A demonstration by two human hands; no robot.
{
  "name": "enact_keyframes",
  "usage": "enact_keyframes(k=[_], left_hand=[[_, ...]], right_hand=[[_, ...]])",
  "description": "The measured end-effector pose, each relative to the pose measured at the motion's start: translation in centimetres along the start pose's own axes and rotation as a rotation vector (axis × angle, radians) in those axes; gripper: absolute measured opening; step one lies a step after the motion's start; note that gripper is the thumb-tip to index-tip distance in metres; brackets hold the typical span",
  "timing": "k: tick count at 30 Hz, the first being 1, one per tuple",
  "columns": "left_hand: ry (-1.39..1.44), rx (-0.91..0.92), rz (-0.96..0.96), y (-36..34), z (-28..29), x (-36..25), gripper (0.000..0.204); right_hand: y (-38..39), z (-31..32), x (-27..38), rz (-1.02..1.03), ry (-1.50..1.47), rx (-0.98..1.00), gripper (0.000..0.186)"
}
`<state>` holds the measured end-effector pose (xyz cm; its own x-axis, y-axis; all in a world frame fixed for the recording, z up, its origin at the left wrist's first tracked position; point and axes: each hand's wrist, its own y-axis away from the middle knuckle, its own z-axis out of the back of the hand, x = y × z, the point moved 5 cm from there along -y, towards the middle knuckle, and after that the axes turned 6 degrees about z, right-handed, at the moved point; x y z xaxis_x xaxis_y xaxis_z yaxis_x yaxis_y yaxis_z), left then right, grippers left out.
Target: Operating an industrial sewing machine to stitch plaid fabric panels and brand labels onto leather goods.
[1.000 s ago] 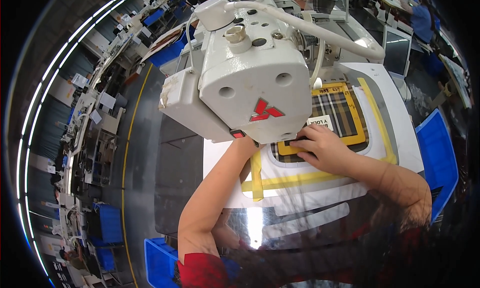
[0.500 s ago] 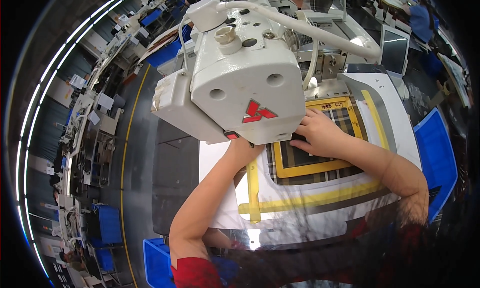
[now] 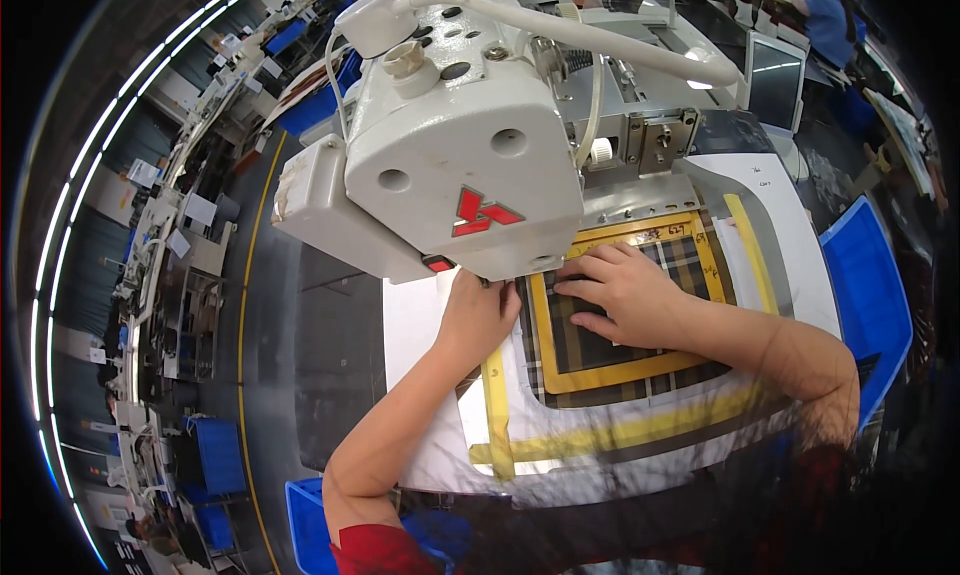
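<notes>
Yellow frame (image 3: 600, 377) is lying under the nearer right hand (image 3: 627, 297), fingers resting spread. Left of the frame, the left hand (image 3: 474, 317) is hiding its grip.

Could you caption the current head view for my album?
Right grip resting on dark fabric inside a yellow frame, left grip beside the frame, near a white machine head.

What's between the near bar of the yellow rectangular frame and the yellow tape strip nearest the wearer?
Head view: a band of brown-and-black plaid fabric beside the frame, then a white border before the tape.
</notes>
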<state>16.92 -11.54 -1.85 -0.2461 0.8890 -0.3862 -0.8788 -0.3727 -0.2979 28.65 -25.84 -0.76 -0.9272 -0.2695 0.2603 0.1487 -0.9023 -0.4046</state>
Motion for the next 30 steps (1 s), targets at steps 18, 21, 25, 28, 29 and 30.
enact_keyframes(k=[18, 21, 25, 28, 29, 30], left_hand=[[0.036, 0.160, -0.232, 2.5, -0.9, -6.3, 0.036], [0.036, 0.190, -0.240, 2.3, -1.1, -6.1, 0.037], [0.070, 0.179, -0.201, 2.5, -0.5, -6.3, 0.039], [0.093, 0.170, -0.211, 2.5, -0.7, -6.2, 0.038], [0.083, 0.165, -0.196, 2.5, -0.8, -6.1, 0.038], [0.087, 0.157, -0.206, 2.6, -0.9, -6.0, 0.038]], right_hand=[[9.3, 5.7, -2.2, -0.344, 0.366, -0.054, 0.036], [9.6, 5.5, -2.5, -0.347, 0.387, -0.035, 0.036], [9.4, 5.7, -2.2, -0.343, 0.390, -0.024, 0.036], [9.4, 5.5, -2.4, -0.359, 0.375, -0.020, 0.037], [9.3, 5.5, -2.3, -0.344, 0.366, -0.022, 0.037], [9.4, 5.5, -2.3, -0.364, 0.360, -0.021, 0.038]])
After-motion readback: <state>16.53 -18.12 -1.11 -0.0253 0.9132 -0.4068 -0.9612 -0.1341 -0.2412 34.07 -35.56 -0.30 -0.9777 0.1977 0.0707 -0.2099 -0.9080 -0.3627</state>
